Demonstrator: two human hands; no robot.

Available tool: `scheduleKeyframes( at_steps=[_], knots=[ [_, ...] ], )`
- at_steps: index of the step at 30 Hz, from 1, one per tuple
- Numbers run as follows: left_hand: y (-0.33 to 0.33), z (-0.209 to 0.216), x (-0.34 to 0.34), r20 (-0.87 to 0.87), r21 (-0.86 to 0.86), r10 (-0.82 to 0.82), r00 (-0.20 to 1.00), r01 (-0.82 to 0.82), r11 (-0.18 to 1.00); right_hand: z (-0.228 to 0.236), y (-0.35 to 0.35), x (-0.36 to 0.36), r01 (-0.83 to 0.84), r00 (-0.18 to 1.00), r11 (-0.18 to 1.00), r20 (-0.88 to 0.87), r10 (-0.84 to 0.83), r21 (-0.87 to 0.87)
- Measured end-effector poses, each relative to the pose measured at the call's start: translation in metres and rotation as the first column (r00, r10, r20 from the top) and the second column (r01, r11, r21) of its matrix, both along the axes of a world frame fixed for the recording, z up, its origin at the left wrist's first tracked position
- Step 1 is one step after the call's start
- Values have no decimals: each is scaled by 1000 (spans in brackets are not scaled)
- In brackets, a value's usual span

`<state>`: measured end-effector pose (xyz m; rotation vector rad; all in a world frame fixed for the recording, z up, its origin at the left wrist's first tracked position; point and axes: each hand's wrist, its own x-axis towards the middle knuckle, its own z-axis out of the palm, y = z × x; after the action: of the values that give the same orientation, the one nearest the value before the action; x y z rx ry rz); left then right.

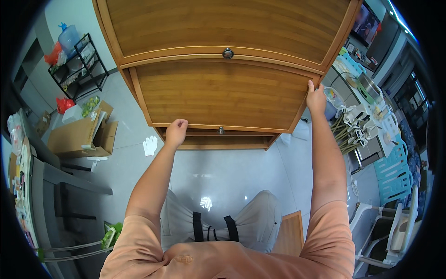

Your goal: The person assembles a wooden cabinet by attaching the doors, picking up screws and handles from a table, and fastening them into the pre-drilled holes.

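A brown wooden cabinet (pixel 218 28) stands before me with its upper panel closed and a round dark knob (pixel 227 53) near that panel's bottom. Below it, a lower wooden door panel (pixel 223 95) sits slightly askew in the frame, a small knob (pixel 221 130) at its bottom edge. Under that edge a dark gap and a bottom board (pixel 223 143) show. My left hand (pixel 177 132) is closed at the panel's lower left edge, fingertips partly hidden. My right hand (pixel 316 98) grips the panel's upper right side, thumb on the front, other fingers around the cabinet edge.
A white glove (pixel 150 145) and cardboard boxes (pixel 86 135) lie on the floor at left, near a black rack (pixel 83 65). A grey chair (pixel 69 176) stands closer. On the right are a cluttered table (pixel 371 104) and bundled sticks (pixel 346 130). A wooden board (pixel 290 232) lies beside my knee.
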<state>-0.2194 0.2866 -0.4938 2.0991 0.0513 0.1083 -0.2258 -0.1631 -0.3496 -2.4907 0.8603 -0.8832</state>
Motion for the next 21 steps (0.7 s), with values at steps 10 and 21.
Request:
scheduleKeyframes(
  at_steps=[10,21],
  knots=[
    [80,-29,23,-47,-170,573,818,-572,802,-1,-12,0,0,999,1000,42,0,4],
    [91,-6,45,11,-211,449,894,-437,874,-12,16,-8,11,979,996,200,-28,86]
  ],
)
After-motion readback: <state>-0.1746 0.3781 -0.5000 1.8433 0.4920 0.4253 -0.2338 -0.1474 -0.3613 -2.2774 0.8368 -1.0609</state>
